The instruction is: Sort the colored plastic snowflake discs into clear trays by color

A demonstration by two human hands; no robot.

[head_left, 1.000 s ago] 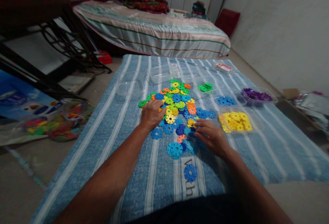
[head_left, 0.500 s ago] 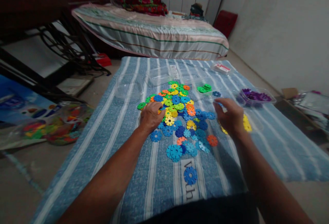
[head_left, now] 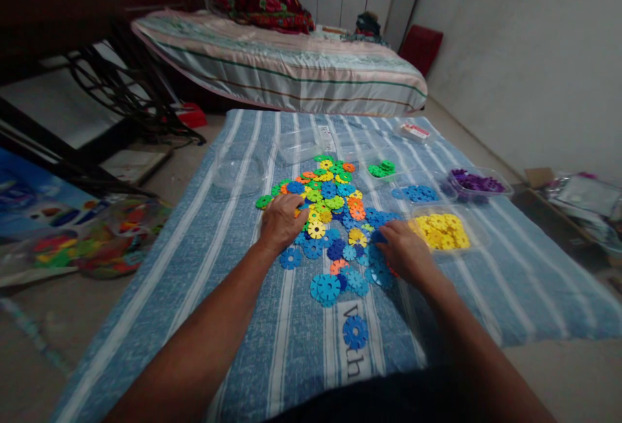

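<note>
Right hand (head_left: 403, 251) back, palm-down on discs (head_left: 335, 216)

A striped bed (head_left: 291, 73) stands against pale walls (head_left: 525, 54), dimly lit.

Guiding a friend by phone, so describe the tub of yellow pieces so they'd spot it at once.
On the blue striped cloth on the floor, look right of the loose pile of coloured discs, just beyond the right hand. A clear shallow tub sits there; it alone holds yellow discs, while the tubs behind it hold blue discs and purple discs.
</note>
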